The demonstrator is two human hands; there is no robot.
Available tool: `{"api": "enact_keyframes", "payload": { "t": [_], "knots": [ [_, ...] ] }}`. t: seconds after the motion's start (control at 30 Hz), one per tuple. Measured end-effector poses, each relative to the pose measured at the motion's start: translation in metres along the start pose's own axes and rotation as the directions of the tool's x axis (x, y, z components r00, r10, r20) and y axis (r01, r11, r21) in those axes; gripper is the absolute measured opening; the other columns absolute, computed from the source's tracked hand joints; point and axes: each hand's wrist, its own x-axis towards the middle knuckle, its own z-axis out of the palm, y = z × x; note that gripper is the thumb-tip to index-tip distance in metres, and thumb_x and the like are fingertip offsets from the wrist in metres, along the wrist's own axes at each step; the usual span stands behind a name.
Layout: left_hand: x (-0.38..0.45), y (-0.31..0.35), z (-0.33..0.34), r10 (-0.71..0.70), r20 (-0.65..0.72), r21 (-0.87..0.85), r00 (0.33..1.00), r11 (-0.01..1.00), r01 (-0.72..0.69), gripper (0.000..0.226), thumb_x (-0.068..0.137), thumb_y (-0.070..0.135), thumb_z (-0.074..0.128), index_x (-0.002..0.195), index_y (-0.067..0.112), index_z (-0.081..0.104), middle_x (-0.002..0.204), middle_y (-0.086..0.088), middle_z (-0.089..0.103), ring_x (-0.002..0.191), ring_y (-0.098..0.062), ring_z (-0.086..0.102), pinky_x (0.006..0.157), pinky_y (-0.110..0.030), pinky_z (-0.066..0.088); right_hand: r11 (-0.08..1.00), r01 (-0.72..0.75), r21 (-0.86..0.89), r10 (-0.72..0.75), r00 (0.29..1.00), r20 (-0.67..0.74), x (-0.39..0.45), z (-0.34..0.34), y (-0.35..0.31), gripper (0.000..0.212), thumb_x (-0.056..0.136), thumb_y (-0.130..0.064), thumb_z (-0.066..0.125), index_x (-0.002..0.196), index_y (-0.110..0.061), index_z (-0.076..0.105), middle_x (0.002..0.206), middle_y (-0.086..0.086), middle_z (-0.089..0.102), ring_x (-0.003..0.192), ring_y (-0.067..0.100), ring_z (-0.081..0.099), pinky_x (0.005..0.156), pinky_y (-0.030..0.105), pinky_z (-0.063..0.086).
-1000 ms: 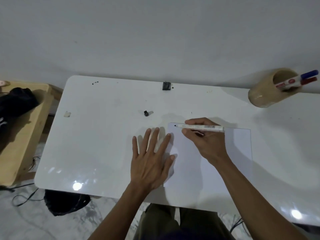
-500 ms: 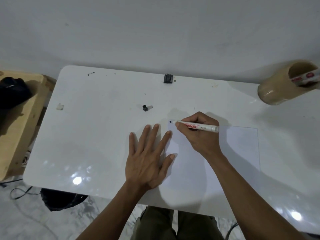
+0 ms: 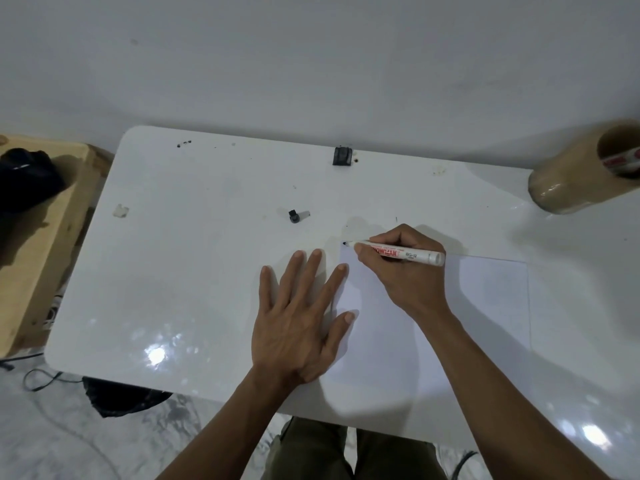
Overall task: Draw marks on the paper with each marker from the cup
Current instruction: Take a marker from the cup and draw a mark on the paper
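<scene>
From the head view, the right hand (image 3: 407,275) grips the marker (image 3: 398,253), which lies sideways with its black tip at the far left corner of the paper (image 3: 485,299). The left hand (image 3: 299,327) lies flat and open, pressing the paper's left edge on the bench (image 3: 207,271). The cup (image 3: 575,178) sits far right.

A glossy white table (image 3: 194,271) stands against a plain white wall (image 3: 311,64), a wooden bench (image 3: 38,258) beside it, over marbled floor (image 3: 52,445).
</scene>
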Motion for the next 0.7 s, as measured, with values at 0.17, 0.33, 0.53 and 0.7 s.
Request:
{"api": "enact_keyframes", "payload": {
  "t": [0.17,0.33,0.53,0.7],
  "knots": [
    [0.0001,0.0001,-0.0001,-0.001,0.002,-0.004,1.0,1.0,0.001,0.067,0.097,0.066,0.024,0.158,0.04,0.009,0.169,-0.002,0.008,0.157,-0.026,0.002,0.122,-0.064,0.01,0.999,0.017,-0.031,-0.016,1.0,0.024,0.0013,-0.001,0.0006,0.019,0.077,-0.01,0.088,0.071,-0.004,0.071,0.07,0.005,0.075,0.061,0.016,0.068,0.056,0.023,0.051],
    [-0.0003,-0.0004,0.0008,-0.001,-0.009,-0.006,1.0,1.0,0.001,0.067,0.098,0.065,0.026,0.158,0.04,0.01,0.169,-0.002,0.009,0.157,-0.025,0.002,0.121,-0.064,0.01,0.999,0.016,-0.048,-0.014,0.999,0.038,0.0004,-0.0024,0.0002,0.019,0.076,-0.009,0.088,0.07,-0.004,0.07,0.068,0.004,0.074,0.057,0.008,0.065,0.053,0.02,0.05],
    [-0.0005,-0.0007,0.003,0.002,-0.027,-0.01,1.0,1.0,-0.003,0.067,0.098,0.065,0.028,0.158,0.039,0.011,0.169,-0.002,0.01,0.157,-0.026,0.003,0.121,-0.064,0.011,0.998,0.02,-0.057,-0.017,0.999,0.042,0.0004,-0.0025,0.0002,0.019,0.076,-0.009,0.088,0.07,-0.004,0.07,0.068,0.003,0.074,0.057,0.008,0.065,0.053,0.021,0.05],
    [-0.001,-0.0007,0.0041,0.005,-0.052,-0.007,0.999,1.0,-0.006,0.067,0.098,0.064,0.029,0.158,0.039,0.011,0.169,-0.002,0.01,0.157,-0.026,0.003,0.122,-0.063,0.01,0.998,0.016,-0.057,-0.014,0.999,0.044,-0.0001,-0.0018,0.0003,0.019,0.076,-0.009,0.087,0.07,-0.004,0.07,0.068,0.003,0.074,0.058,0.01,0.067,0.053,0.022,0.051]
  ]
}}
